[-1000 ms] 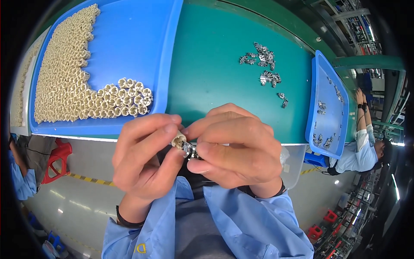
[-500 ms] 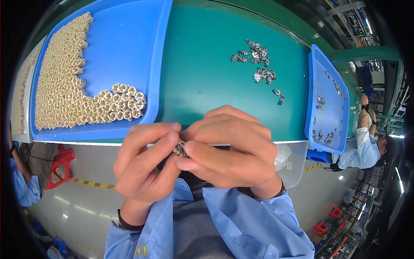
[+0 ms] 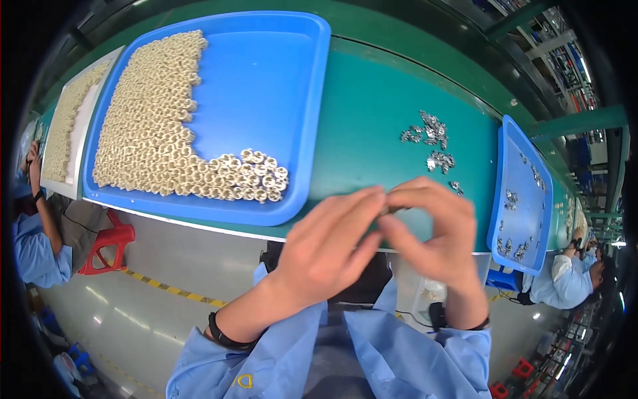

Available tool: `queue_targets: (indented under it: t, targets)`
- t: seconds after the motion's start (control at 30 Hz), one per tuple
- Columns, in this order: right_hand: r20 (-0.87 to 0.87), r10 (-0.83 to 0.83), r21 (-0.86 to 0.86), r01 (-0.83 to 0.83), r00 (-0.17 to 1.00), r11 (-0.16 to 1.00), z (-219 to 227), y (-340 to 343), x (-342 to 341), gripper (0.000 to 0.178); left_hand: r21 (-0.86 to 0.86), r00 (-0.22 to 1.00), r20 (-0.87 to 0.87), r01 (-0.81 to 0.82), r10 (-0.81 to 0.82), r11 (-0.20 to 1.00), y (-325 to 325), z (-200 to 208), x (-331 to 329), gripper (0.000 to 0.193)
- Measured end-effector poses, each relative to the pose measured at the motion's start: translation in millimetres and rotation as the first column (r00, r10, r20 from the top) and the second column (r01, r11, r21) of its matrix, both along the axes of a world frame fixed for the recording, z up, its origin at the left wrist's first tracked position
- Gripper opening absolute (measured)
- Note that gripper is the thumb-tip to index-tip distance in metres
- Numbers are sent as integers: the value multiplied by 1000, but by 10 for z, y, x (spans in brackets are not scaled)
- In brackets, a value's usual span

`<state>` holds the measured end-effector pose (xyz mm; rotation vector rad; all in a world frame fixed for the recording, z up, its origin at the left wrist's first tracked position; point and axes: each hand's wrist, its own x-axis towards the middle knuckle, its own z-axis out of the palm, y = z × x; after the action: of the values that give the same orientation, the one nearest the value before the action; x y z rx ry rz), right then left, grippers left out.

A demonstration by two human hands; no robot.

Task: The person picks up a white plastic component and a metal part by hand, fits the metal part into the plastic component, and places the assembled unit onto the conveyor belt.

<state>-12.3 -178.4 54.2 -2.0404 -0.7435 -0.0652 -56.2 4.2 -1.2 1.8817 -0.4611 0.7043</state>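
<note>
My left hand (image 3: 329,249) and my right hand (image 3: 432,229) meet fingertip to fingertip over the front edge of the green table (image 3: 372,126). Between the fingertips a small metal part (image 3: 385,210) is pinched; it is almost wholly hidden by the fingers. A large blue tray (image 3: 279,80) to the left holds many cream-coloured rings (image 3: 153,126), with shiny metal-capped ones (image 3: 256,174) at its near right corner. Loose small metal pieces (image 3: 428,139) lie on the table beyond my right hand.
A smaller blue tray (image 3: 518,193) with several metal bits stands at the right. A white tray (image 3: 66,120) of cream rings sits far left. A red stool (image 3: 106,243) and a seated person (image 3: 36,233) are at lower left; another person (image 3: 565,279) is at right.
My hands have risen from below the table's edge to over it and spread a little, fingers stretched out more. The view has swung so the trays sit further right.
</note>
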Motion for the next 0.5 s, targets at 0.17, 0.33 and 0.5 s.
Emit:
queue_targets:
  t: [0.17,0.33,0.5]
  targets:
    - [254,-222,-340,301,941,891,275,-626,830,16,184,997,25,-78,75,980,583,351,140,35]
    - [412,-358,-451,528,838,720,5,-1595,2140,21,428,914,178,-406,365,808,1523,497,447,23]
    - [453,-507,-485,680,733,550,-320,-2038,2931,25,682,871,40,-382,489,624,1892,560,681,16]
